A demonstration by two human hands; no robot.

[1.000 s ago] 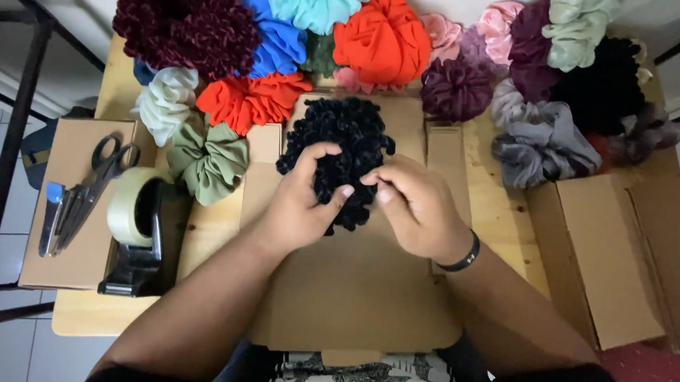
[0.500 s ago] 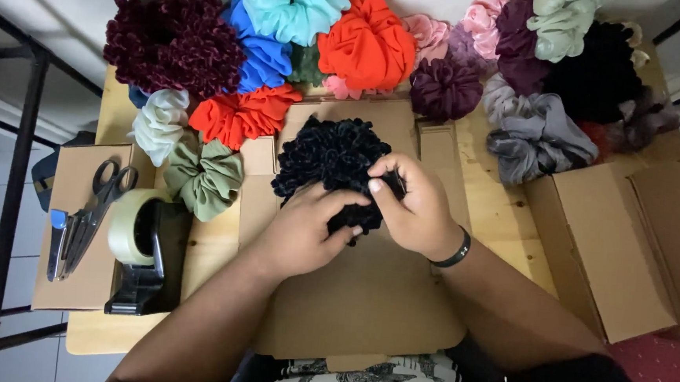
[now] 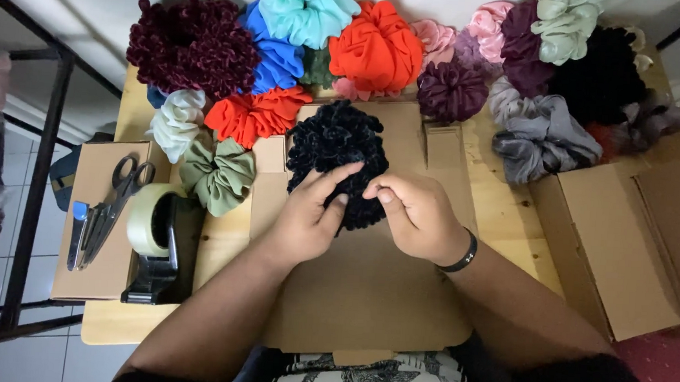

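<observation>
Head cam looking straight down on a pale wooden table (image 3: 503, 217), its far edge buried under stuff so you can't really see it. Flat brown cardboard sheet (image 3: 365, 287) takes up the middle, and an open cardboard box (image 3: 612, 247) runs off the right edge of the frame. Across the top there's a big heap of puffy fabric scrunchies, some cut off by the frame: a ruffly maroon scrunchie (image 3: 193, 44) upper left, an orange scrunchie (image 3: 376, 48) top centre, a smooth grey scrunchie (image 3: 543, 144) upper right. Centre frame sits the fuzzy black scrunchie (image 3: 331, 139), lower part hidden behind the hands. Left hand (image 3: 307, 220) has fingers curled onto its lower edge, gripping it; right hand (image 3: 413, 215) pinches the same edge, though the fingertips blend into the black so the exact hold is hard to make out. Lower left: tape dispenser (image 3: 156, 243), then scissors (image 3: 111, 204) on a small carton. Compared with half a second ago, the right hand has slid off the scrunchie's top down to its lower edge.
</observation>
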